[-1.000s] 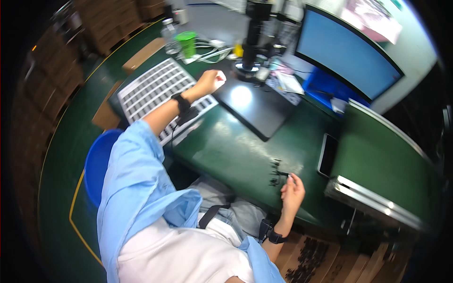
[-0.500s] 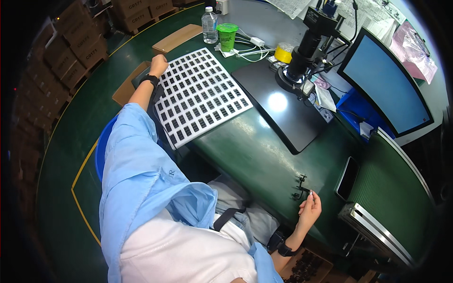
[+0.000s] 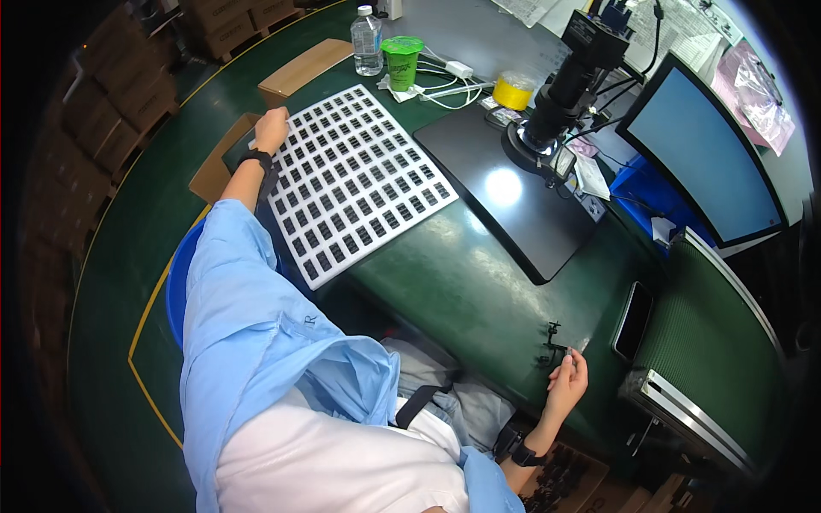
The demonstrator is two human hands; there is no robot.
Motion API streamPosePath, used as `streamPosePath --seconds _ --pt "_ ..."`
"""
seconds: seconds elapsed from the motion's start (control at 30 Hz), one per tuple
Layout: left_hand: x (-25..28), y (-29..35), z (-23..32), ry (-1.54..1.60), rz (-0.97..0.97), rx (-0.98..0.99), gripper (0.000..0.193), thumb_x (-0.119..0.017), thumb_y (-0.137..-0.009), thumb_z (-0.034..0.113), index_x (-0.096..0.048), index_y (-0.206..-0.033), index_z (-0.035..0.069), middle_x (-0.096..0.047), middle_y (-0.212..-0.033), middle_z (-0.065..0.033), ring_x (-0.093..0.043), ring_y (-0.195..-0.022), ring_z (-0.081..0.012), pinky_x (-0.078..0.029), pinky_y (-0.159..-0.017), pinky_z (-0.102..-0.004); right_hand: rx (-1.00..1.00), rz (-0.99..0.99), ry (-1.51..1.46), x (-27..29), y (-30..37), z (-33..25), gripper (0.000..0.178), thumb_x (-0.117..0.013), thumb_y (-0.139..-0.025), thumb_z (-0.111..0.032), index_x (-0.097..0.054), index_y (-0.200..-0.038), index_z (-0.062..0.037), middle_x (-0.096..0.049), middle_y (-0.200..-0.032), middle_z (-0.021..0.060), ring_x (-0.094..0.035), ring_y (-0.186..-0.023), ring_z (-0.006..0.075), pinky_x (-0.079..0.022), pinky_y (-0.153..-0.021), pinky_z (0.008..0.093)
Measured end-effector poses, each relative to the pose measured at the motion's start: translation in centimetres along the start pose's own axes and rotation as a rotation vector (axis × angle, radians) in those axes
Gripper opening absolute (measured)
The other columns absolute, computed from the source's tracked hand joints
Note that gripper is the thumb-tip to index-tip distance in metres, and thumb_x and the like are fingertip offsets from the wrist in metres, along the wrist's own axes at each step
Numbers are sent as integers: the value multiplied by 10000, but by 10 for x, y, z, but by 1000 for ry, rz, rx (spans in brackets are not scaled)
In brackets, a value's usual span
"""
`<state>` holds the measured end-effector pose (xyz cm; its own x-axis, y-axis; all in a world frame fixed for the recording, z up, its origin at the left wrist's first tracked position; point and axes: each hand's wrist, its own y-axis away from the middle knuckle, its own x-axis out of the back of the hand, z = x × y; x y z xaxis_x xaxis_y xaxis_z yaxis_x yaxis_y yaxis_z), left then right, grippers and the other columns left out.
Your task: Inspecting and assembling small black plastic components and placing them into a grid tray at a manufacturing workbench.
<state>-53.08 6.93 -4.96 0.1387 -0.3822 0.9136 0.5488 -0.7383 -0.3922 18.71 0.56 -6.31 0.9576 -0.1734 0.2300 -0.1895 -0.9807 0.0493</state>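
A white foam tray [image 3: 329, 256] with rows of small black parts in its pockets lies at the left of the green table. My left hand [image 3: 272, 130], fingers curled, grips the far part of its left edge; the fingertips are partly hidden. At the front right, my right hand [image 3: 567, 385] pinches a thin, branched black plastic piece [image 3: 554, 346] by one end. The piece is just above or on the table top; I cannot tell which.
A microscope camera [image 3: 547, 128] stands over a dark glossy board [image 3: 513, 214]. Right of it are a monitor [image 3: 705, 150], a phone [image 3: 633, 321] and a green conveyor belt [image 3: 710, 342]. A water bottle [image 3: 368, 47] and green cup [image 3: 402, 67] stand behind the tray; an open carton [image 3: 221, 162] lies left.
The view has shifted slightly. My left hand sits a little nearer along the tray's edge. My right hand keeps its pinch on the black piece, almost unmoved.
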Motion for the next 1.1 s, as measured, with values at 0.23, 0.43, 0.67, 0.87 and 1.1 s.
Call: streamPosePath --seconds 0.23,0.43,0.67,0.87,1.1 --pt "-13 -14 -9 75 65 -143 102 -507 -741 102 -576 -800 55 -595 -821 -186 -566 -790 -378 -444 -637 -451 -31 31 85 -1 6 -5 261 -527 -885 -129 -519 -1113 -3 -459 -563 -16 -411 -503 42 -337 -471 199" --pt "-2 -19 -25 24 -38 -105 165 -568 -676 78 -630 -822 33 -625 -836 -188 -597 -784 -354 -474 -683 -414 96 82 324 -2 1 -19 432 -719 -705 -248 -513 -1030 -52 -575 -633 81 -563 -565 231 -433 -539 332" --pt "24 -20 44 -129 -233 -221 310 -546 -746 64 -569 -1049 2 -613 -965 -228 -569 -940 -399 -461 -788 -439 212 84 464 1 2 -11 246 -672 -717 -212 -577 -828 -14 -599 -683 147 -598 -637 292 -445 -566 375" --pt "136 189 293 526 -541 -563 320 -570 -827 98 -540 -1144 77 -629 -828 -155 -613 -746 -226 -471 -666 -328 136 132 138 -21 -8 -34 122 -603 -750 -114 -592 -771 6 -601 -664 147 -608 -620 258 -445 -561 351" --pt "132 300 412 1375 -772 -436 269 -602 -842 118 -542 -1073 -5 -606 -873 -52 -567 -810 -118 -463 -747 -258 156 -65 -252 -45 -2 -66 68 -592 -795 -41 -572 -780 22 -584 -653 17 -520 -609 45 -402 -552 198"
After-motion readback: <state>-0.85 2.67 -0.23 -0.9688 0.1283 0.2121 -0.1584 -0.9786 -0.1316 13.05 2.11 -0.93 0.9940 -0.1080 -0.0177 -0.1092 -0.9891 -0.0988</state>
